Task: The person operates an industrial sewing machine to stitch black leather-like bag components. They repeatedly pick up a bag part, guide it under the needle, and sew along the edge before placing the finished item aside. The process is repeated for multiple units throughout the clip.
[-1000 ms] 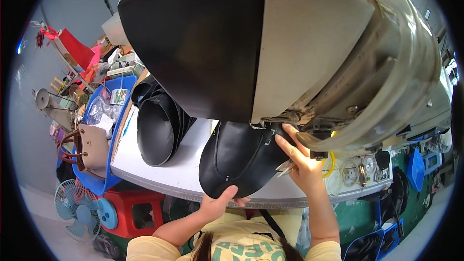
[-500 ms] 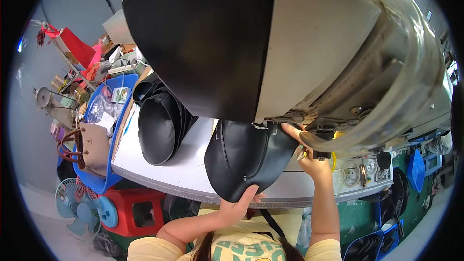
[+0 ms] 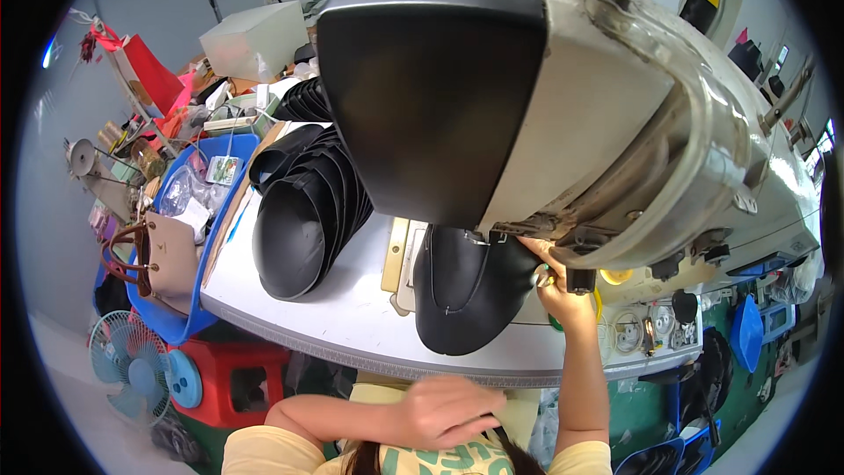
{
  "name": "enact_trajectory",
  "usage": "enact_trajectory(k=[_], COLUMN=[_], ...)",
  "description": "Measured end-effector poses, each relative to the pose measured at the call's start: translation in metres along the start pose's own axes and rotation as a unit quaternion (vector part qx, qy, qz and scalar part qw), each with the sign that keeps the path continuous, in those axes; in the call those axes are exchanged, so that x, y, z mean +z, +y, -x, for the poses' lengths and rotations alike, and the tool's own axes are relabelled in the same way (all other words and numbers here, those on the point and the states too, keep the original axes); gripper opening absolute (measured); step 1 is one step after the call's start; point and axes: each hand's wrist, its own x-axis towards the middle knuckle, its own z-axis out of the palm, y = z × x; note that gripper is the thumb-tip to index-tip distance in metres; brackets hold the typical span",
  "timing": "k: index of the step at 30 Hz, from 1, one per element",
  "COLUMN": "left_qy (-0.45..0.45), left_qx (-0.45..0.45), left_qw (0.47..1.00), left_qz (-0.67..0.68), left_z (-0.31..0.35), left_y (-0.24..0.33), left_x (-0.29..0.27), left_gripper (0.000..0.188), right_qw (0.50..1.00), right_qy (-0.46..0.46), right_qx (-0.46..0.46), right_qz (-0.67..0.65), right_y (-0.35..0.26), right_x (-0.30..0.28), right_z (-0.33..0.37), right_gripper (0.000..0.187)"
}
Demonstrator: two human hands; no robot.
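A black leather-like shoe-upper-shaped piece [image 3: 470,308] with a stitched curved line lies under the head of a sewing machine [image 3: 598,105]. Beside its right edge is my right hand [image 3: 565,295]; the index finger reaches along the piece toward the needle area, partly hidden by the machine. The other fingers are curled in, and a small shiny metal thing shows among them, too small to name. My left hand [image 3: 448,409] is in front of my shirt, apart from the piece and smeared by motion.
Stacked black curved pieces [image 3: 303,229] stand on the white table [image 3: 255,308] to the left. A blue bin [image 3: 180,321] with a beige handbag [image 3: 171,259] is farther left, above a red stool [image 3: 233,378] and a fan [image 3: 132,374]. Bobbins [image 3: 629,330] lie at right.
My left hand has left the front edge of the black piece and drawn back toward my body. The right hand stays by the piece's right edge. The head view has shifted.
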Motion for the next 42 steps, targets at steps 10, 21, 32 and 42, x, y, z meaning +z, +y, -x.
enact_trajectory(k=[10,21,32,42], left_qy=[0.108,0.347,0.445,0.436], left_qx=[0.031,-0.269,-0.234,-0.246], left_qw=[0.887,0.895,0.792,0.82], left_qz=[-0.448,0.077,0.346,0.278], left_z=[-0.065,-0.015,0.018,0.039], left_y=[-0.055,-0.09,-0.076,-0.102], left_x=[-0.043,-0.103,-0.068,-0.073], left_gripper=[0.047,0.017,0.028,0.028], right_qw=[0.966,0.961,0.953,0.948], right_qy=[0.213,0.022,0.113,0.146], right_qx=[-0.136,-0.033,0.061,0.003], right_qz=[0.062,-0.274,-0.275,-0.283], right_y=[-0.027,-0.071,-0.083,-0.091], right_x=[0.003,0.082,0.147,0.15], right_z=[0.017,0.02,-0.028,-0.037], right_gripper=[0.036,0.031,0.022,0.014])
